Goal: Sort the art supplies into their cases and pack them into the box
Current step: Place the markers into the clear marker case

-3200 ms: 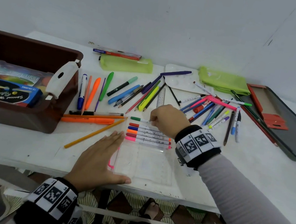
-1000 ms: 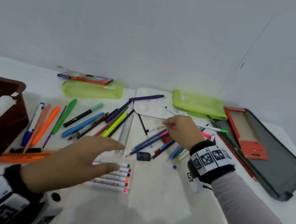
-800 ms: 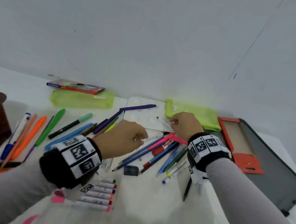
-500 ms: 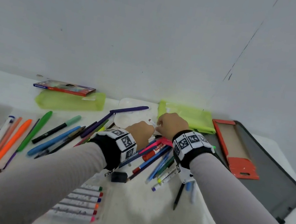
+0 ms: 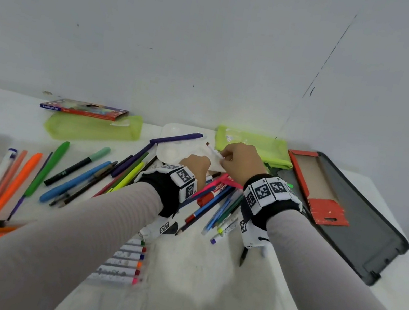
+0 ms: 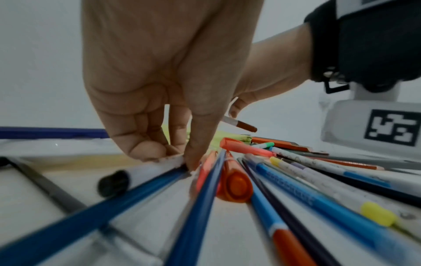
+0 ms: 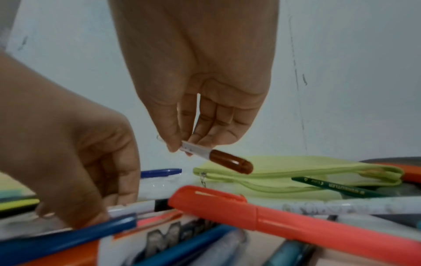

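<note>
The brown-capped marker [image 7: 218, 158] is now off the surface, pinched by the right hand [image 7: 196, 100] at upper centre of the frame; the left hand [image 6: 164, 100] has left the case and pinches a black-capped marker [image 6: 127, 177] in the pile. Both likely belong with the marker row [image 5: 124, 262] at lower centre.
</note>
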